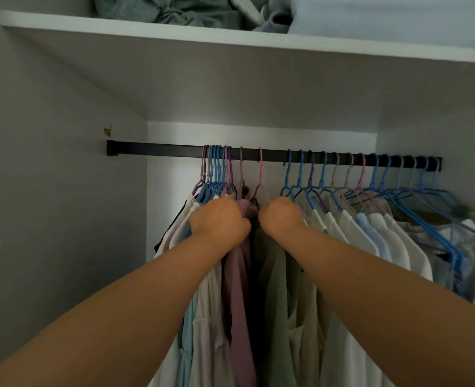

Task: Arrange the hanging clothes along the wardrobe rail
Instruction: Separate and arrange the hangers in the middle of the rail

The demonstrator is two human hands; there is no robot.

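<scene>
Clothes: hanging clothes [348,236] fill the black rail [161,150] from its middle to its right end.
Left hand [219,219]: raised under the rail, fingers curled into the mauve garment [240,263].
Right hand [282,216]: just beside it, curled, gripping the green garment [276,289].
Hangers: bunched hangers [215,169] left of the hands.
Above the rail: white shelf [203,37] holding bundled fabric [175,8].

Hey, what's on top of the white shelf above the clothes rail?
On the shelf lie bundled grey-green fabrics and a pale folded cloth. The shelf edge and the frame's top hide how deep the pile goes and anything behind it.
</scene>
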